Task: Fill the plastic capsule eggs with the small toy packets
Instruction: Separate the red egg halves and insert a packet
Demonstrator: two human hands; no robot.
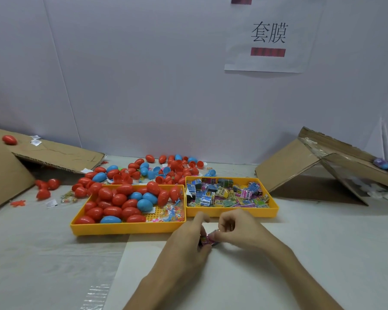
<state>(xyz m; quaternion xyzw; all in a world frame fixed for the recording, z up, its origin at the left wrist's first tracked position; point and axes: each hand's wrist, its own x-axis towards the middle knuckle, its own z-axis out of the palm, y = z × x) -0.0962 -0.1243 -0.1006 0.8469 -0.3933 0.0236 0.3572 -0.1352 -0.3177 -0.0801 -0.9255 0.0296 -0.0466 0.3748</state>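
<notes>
Far left to centre: loose capsule eggs (130,173), red and blue, scattered on table (43,253). Left yellow tray (121,229) holds more closed eggs. Right yellow tray (267,211) holds heap of toy packets (224,193).

Near centre, just in front of trays: left hand (186,240) curled round one pink packet (207,240); right hand (240,229) pinching its other end. No egg in either hand.

Judged step: readying packet, perhaps folding it small. Next move likely calls for reach left to an egg, splitting it open, packet in.

The left hand (184,239) and the right hand (240,229) are bare, and both forearms (300,276) are bare as far as the lower edge shows them.
</notes>
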